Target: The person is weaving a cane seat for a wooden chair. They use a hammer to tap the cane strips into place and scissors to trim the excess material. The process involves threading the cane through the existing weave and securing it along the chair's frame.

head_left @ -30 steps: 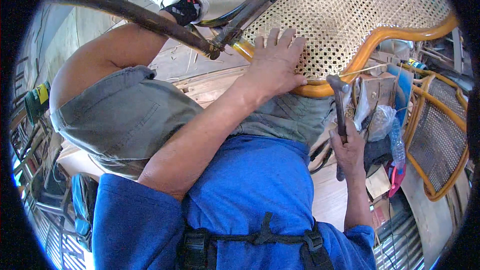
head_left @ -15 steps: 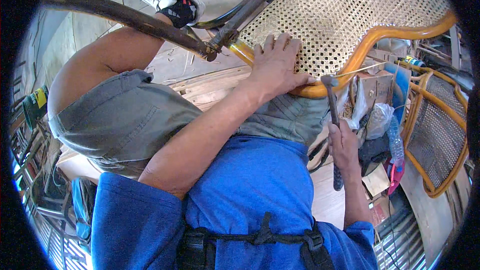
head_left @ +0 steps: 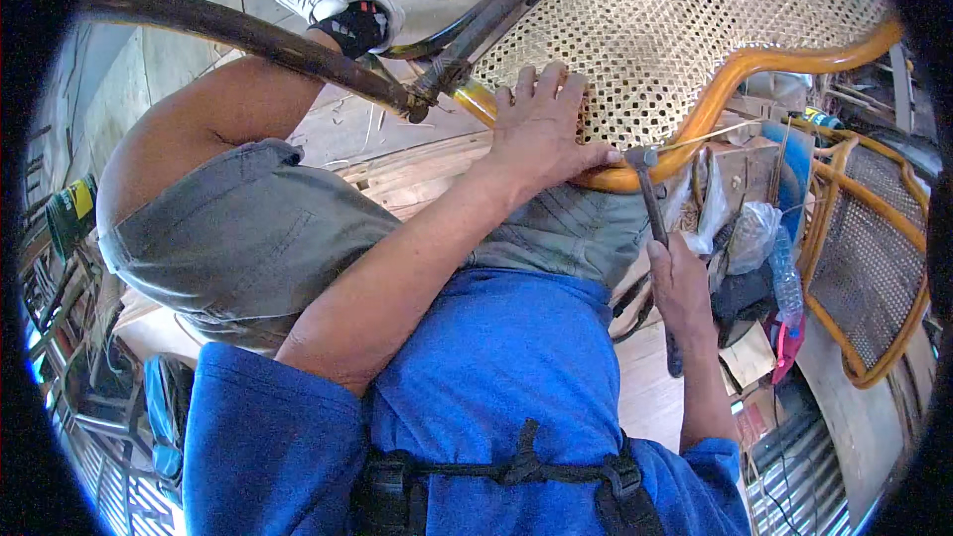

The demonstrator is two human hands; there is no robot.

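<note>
Cane (head_left: pixel 665 30): the pale woven panel is being held within an orange rim (head_left: pixel 794 60), the near edge apparently being supported against the shorts (head_left: pixel 566 238).
Left hand (head_left: pixel 536 139): it is being laid flat across cane and rim, fingers being kept slightly apart; whether anything is being pinned under the thumb cannot be told.
Right hand (head_left: pixel 683 288): it is being kept clamped round the shaft of the hammer (head_left: pixel 650 201).
Hammer shift: over the last second the head is being carried leftward, now being held just beside the left thumb; whether the rim is being touched cannot be told.
Bearing on work: attention is seemingly being narrowed to the rim by the thumb, little room being left between thumb and metal.
Strip (head_left: pixel 720 132): a thin pale length is being seen across the rim, right of the hammer head.
Far right: a second chair back (head_left: pixel 864 218) is being kept beyond a bottle (head_left: pixel 786 283).
</note>
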